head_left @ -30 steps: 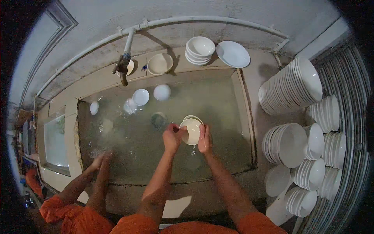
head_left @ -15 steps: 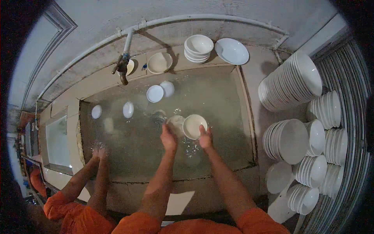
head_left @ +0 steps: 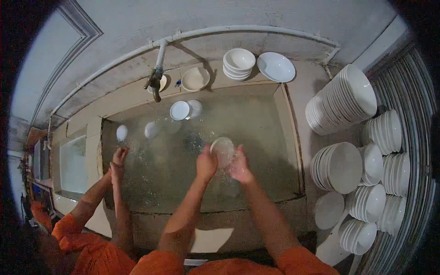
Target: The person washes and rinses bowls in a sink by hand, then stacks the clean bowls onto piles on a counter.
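Observation:
A white bowl (head_left: 222, 150) is tilted at the water's surface, over the middle of the basin. My left hand (head_left: 207, 165) is closed on its left edge. On the bowl's other side is my right hand (head_left: 241, 167), fingers apart and partly blurred among the splashes; whether it touches the rim I cannot tell. Farther off in the water, a small white dish (head_left: 179, 110) overlaps another pale dish (head_left: 195, 109). Two more small white dishes lie toward the left, one dish (head_left: 121, 133) near the basin's left wall and a dimmer dish (head_left: 151, 130) beside it.
A co-worker's hands (head_left: 120, 158) work over the basin's left end. A tap (head_left: 156, 85) hangs above the far edge. Bowls (head_left: 239, 59), a white plate (head_left: 276, 67) and a cream bowl (head_left: 195, 79) stand on the far ledge. Tall plate stacks (head_left: 341, 98) crowd the right ledge.
The bowl has passed from my right hand to my left and tipped. The pale bowl beside it no longer shows. The co-worker's hands have risen from the water and moved farther away.

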Demonstrator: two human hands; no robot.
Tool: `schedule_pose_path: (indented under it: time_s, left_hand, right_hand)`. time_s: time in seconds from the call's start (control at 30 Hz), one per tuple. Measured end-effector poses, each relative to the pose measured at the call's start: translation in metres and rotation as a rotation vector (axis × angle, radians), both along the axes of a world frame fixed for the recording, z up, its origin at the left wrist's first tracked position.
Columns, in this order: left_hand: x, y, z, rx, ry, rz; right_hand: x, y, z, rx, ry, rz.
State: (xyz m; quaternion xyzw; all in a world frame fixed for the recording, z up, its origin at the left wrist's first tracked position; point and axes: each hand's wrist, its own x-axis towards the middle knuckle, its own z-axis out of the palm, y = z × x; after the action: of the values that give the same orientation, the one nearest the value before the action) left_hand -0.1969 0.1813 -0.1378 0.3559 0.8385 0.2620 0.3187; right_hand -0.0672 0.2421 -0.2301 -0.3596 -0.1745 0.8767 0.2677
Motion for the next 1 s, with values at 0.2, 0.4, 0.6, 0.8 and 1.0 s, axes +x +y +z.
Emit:
schedule_pose_path:
  time_s: [0.2, 0.4, 0.6, 0.8, 1.0]
  left_hand:
    - [-0.021, -0.008, 0.112, 0.496, 0.571, -0.544]
    - [-0.087, 0.074, 0.103, 0.474, 0.596, 0.010]
    - [-0.201, 0.126, 0.058, 1.097, -0.103, 0.211]
    - [-0.211, 0.100, -0.024, 0.031, 0.472, 0.864]
    - [-0.309, 0.025, -0.138, 0.485, 0.133, 0.592]
  right_hand:
    - [-0.039, -0.014, 0.059, -0.096, 0.179, -0.135]
    - [-0.032, 0.002, 0.050, 0.187, -0.104, 0.264]
    - [-0.018, -0.048, 0.066, 1.166, -1.187, 1.397]
    - [0.020, -0.061, -0.021, 0.952, -1.119, 1.619]
    - [-0.026, -0.094, -0.016, 0.999, -0.863, 1.666]
